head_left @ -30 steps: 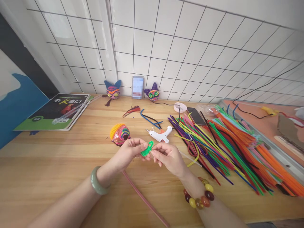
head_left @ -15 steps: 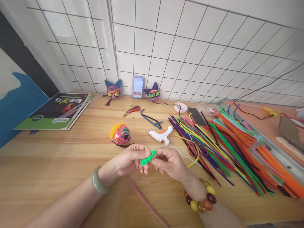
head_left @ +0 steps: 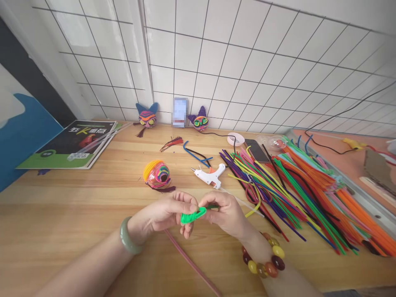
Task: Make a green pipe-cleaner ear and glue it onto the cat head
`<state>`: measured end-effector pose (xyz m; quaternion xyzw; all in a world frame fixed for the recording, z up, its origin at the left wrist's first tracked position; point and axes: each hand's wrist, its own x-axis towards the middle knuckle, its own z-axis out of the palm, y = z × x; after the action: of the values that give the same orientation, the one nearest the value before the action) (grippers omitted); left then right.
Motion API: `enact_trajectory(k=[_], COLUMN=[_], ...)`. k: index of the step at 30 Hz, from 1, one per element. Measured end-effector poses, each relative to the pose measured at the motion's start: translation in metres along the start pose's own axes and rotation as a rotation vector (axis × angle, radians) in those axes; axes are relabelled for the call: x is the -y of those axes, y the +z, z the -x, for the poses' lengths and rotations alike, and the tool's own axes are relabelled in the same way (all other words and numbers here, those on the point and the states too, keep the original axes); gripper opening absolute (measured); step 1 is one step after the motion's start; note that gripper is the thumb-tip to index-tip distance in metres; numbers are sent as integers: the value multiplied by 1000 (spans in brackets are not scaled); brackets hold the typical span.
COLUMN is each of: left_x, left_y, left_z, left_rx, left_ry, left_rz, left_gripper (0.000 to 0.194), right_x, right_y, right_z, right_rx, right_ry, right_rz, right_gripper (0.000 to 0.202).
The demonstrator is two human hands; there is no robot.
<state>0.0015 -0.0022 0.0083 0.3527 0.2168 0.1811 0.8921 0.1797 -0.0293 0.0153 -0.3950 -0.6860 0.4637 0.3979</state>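
A small wound piece of bright green pipe cleaner (head_left: 189,216) is held over the wooden table. My left hand (head_left: 173,210) pinches its wound body between thumb and fingers. At its right end my right hand (head_left: 224,212) has closed fingers on a darker green strand of it. Behind my hands lies a ball (head_left: 157,174) wrapped in orange and multicoloured strands, with a dark tassel. A white glue gun (head_left: 210,176) rests just beyond my right hand.
Many coloured pipe cleaners (head_left: 278,189) and scissors (head_left: 252,192) cover the right side. Two decorated heads (head_left: 147,117) and a phone (head_left: 180,112) stand by the tiled wall. Magazines (head_left: 71,144) lie at left. A pink strand (head_left: 192,262) runs towards the front.
The green piece has tilted flatter and moved slightly down and left. My right fingers have shifted, and a dark green strand now shows between them.
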Motion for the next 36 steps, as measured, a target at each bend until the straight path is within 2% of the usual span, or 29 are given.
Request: enact_trajectory(k=[4, 10, 16, 19, 21, 25, 27, 31, 36], left_x=[2, 1, 1, 1, 1, -1, -2, -2, -2], left_y=[-2, -1, -1, 1, 3, 3, 2, 0, -2], left_z=[0, 0, 0, 0, -2, -8, -10, -12, -13], left_rx=[15, 66, 113, 119, 70, -236, -327, -337, -427], left_ry=[-15, -48, -110, -92, -32, 237, 327, 341, 341], left_rz=[4, 26, -4, -35, -90, -192, -230, -372, -449], left_gripper=[17, 16, 18, 23, 27, 25, 25, 22, 22], right_x=[2, 3, 7, 8, 7, 1, -4, -10, -9], right_y=[-2, 1, 0, -1, -1, -3, -4, -5, -4], right_z=[0, 1, 3, 2, 0, -6, -9, -12, -12], right_rx=[7, -21, -1, 13, 5, -98, -161, -204, -161], right_ry=[-56, -42, 29, 83, 139, 269, 309, 348, 332], right_rz=[40, 34, -10, -79, -127, -174, -176, -165, -175], right_gripper=[8, 11, 13, 13, 15, 21, 22, 24, 25])
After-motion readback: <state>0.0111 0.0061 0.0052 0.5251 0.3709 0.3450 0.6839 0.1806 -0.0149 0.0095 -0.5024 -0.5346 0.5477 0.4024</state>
